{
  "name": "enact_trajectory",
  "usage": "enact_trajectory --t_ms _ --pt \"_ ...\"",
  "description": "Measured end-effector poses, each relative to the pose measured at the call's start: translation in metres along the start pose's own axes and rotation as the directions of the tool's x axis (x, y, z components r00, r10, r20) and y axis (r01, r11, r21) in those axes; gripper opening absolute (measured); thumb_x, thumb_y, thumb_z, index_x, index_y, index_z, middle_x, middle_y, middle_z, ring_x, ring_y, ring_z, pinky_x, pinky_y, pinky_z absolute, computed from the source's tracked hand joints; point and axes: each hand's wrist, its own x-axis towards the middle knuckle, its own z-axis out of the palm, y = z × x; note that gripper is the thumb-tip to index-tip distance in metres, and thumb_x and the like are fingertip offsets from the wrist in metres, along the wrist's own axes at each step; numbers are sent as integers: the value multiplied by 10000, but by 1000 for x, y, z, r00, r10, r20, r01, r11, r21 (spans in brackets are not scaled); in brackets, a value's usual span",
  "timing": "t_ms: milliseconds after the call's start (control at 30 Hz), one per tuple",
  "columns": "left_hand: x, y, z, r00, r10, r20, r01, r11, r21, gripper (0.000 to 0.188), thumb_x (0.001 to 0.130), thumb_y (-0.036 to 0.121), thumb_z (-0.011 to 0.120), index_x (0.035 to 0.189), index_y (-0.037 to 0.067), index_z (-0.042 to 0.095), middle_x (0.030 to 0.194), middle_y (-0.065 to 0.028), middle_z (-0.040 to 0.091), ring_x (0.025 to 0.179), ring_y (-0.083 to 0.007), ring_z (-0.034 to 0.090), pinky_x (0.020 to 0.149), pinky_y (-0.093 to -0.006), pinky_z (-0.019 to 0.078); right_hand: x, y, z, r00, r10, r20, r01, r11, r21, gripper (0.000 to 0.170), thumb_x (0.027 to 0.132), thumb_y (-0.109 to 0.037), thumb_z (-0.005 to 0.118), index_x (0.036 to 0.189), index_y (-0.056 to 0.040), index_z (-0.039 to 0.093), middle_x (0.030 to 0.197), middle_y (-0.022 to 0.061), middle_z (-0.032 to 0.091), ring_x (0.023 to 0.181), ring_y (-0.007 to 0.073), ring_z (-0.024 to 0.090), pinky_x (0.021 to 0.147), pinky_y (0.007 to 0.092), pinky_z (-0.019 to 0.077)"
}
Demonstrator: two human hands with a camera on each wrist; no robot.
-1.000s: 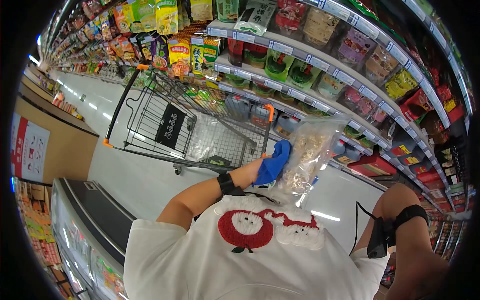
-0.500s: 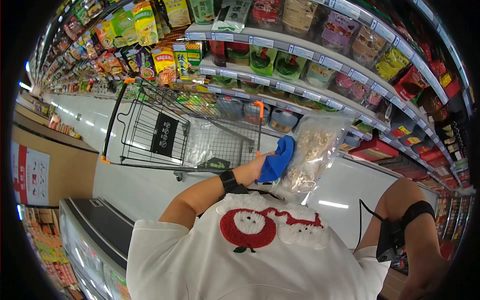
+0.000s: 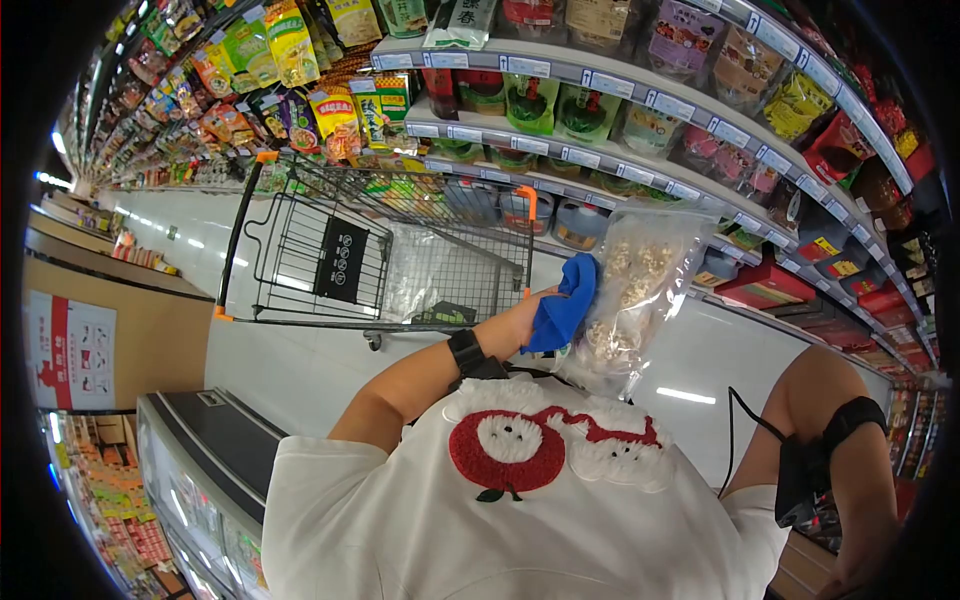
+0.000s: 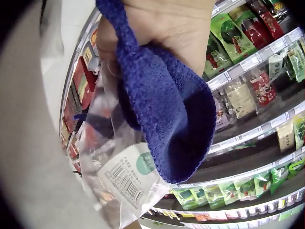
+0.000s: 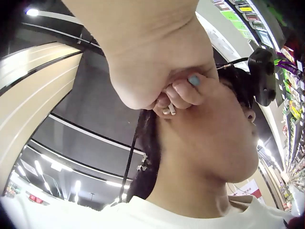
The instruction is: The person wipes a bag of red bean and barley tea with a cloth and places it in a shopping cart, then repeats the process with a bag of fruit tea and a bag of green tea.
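Observation:
My left hand (image 3: 523, 322) holds a blue cloth (image 3: 564, 308) and a clear bag (image 3: 640, 290) of pale, lumpy dried pieces, which hangs upright beyond the cloth. In the left wrist view the hand (image 4: 164, 26) has the cloth (image 4: 162, 114) bunched under it, and the bag's white barcode label (image 4: 127, 179) shows below; the fingertips are mostly hidden. Raised to the side of the face, my right hand (image 5: 178, 93) has its fingers curled against the skin near the jaw, with no object visible in it. The head view shows the raised right arm but not clearly the hand.
A shopping cart (image 3: 400, 265) with clear plastic and a dark green item inside stands left of the bag. Shelves (image 3: 600, 85) of packaged goods run behind. At the lower left is a glass-sided cabinet (image 3: 215, 470), near a tan panel (image 3: 150, 330).
The head view has shifted slightly. My left hand, the cloth and the bag appear a little further right and higher in it. The right arm stays raised, somewhat further right in view.

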Motion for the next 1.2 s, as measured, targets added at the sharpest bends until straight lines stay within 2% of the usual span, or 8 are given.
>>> enact_trajectory --t_ms 33,200,300,433,533,667,933,1200 --pt "0 0 0 1000 4 5 -4 1000 -3 230 867 246 500 1031 92 544 889 -58 632 736 -178 625 658 -306 529 1 -1 -1 996 86 15 -87 996 20 106 664 -64 591 651 -66 485 544 -6 504 451 109 496 431 230 415" --pt "0 0 2 997 76 -31 -76 997 -17 233 862 214 496 1062 96 521 907 -65 626 740 -181 625 659 -309 529 11 67 -8 985 -161 56 155 984 92 125 711 -144 567 721 -58 477 597 1 496 501 102 488 459 227 412" --pt "-2 5 11 974 223 -39 -219 972 91 281 844 135 490 1122 96 472 933 -77 611 750 -185 626 661 -307 531 18 121 3 992 -126 0 126 988 92 162 740 -192 553 762 -54 473 629 5 492 532 98 484 475 225 410" --pt "-19 22 52 868 493 54 -483 814 322 402 788 31 503 1181 63 422 957 -89 585 800 -190 620 677 -305 534 16 209 48 964 248 -95 -225 953 205 223 778 -256 534 818 -47 466 672 11 486 573 93 478 498 223 407" --pt "-36 30 74 773 631 62 -595 687 417 424 766 7 513 1179 41 418 977 -96 578 827 -193 614 710 -316 530 -5 277 103 854 521 -19 -447 750 487 273 807 -305 519 859 -43 462 704 15 482 603 89 474 515 221 406" --pt "-42 36 91 631 770 95 -696 508 508 436 729 -35 535 1150 20 439 997 -94 573 859 -197 605 764 -325 515 -39 310 176 805 571 160 -493 495 716 343 845 -369 500 915 -36 455 747 20 476 644 83 468 537 219 403" --pt "-38 23 120 467 881 68 -600 260 757 383 660 -66 592 1021 19 495 892 -68 588 791 -158 596 709 -285 499 -64 323 217 747 663 51 -598 636 487 268 897 -276 476 900 -9 497 762 18 484 661 85 421 589 243 377" --pt "-28 21 116 470 882 -29 -568 327 755 413 674 -82 622 1064 -16 504 930 -78 599 835 -153 593 746 -268 489 -75 341 234 720 691 -68 -526 606 597 436 936 -340 390 1186 10 465 1010 79 561 856 106 495 748 228 399"
